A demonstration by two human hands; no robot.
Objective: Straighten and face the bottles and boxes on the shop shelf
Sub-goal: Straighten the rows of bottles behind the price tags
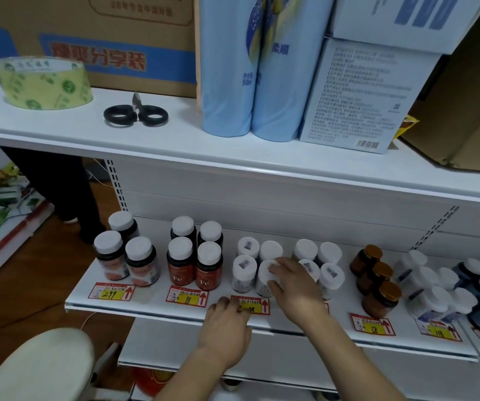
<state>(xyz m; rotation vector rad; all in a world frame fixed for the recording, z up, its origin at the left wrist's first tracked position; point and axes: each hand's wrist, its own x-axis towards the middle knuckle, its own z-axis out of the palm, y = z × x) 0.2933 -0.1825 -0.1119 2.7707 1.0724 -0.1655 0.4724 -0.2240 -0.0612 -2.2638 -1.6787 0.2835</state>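
Observation:
On the lower shelf (157,299) stand groups of white-capped bottles. My right hand (293,287) grips the front right bottle (266,273) of a white four-bottle group, fingers curled over its cap and side. To its left stands another white bottle (243,273). My left hand (227,328) rests at the shelf's front edge, fingers curled on the red and yellow price label (257,306). Red "Fe" bottles (194,264) stand further left, and peach-labelled bottles (126,260) beyond them.
Amber jars with gold lids (377,282) and more white and blue bottles (447,290) fill the right. The upper shelf holds a tape roll (42,82), scissors (136,114), blue bottles (256,68), white boxes (357,94) and cartons. A round stool (39,369) stands lower left.

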